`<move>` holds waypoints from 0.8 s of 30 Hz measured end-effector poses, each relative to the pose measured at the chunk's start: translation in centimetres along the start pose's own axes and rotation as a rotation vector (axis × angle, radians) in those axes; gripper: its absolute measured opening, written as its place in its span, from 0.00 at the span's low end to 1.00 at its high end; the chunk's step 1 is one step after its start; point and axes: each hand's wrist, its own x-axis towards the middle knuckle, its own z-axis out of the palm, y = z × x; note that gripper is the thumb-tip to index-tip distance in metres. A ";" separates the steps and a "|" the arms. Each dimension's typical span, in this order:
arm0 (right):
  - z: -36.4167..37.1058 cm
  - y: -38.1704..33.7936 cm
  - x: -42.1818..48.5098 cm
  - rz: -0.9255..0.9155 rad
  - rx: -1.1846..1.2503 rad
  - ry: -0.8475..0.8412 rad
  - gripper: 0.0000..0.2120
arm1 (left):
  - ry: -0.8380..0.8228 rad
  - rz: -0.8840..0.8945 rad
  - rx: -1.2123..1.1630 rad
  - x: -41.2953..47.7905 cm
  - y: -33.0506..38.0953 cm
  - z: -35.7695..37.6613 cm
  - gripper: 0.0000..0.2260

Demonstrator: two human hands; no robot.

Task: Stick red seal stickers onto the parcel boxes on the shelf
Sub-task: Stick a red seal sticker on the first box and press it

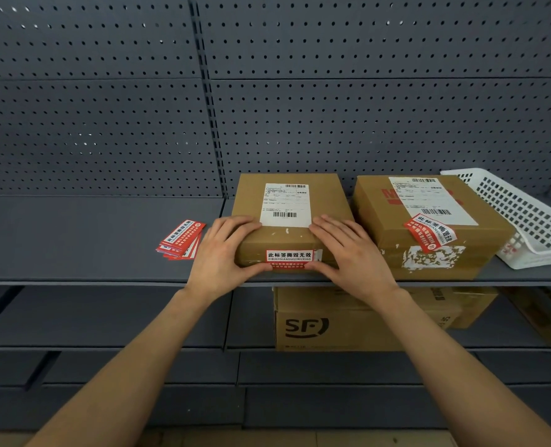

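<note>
Smoothing seems the step in hand. Head view: left hand (222,253) and right hand (351,253) lie spread on the middle parcel box (251,195), thumbs pressing the red seal sticker (288,258) folded over its front edge. The right box (480,250) already carries a seal, so the next move likely calls for a fresh one from the sticker stack (180,240). The middle parcel box sits at the shelf (90,240) lip, with the right box just beside it; room to move lies leftward.
</note>
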 end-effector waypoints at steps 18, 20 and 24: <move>0.4 -0.3 0.0 0.076 0.114 0.071 0.27 | 0.008 -0.100 -0.174 0.1 0.4 0.0 0.28; 0.4 -0.4 0.0 0.081 0.124 0.076 0.27 | 0.005 -0.118 -0.186 0.1 0.5 0.1 0.28; 0.4 -0.7 0.0 0.115 0.143 0.088 0.28 | 0.017 -0.118 -0.185 0.0 0.8 0.0 0.27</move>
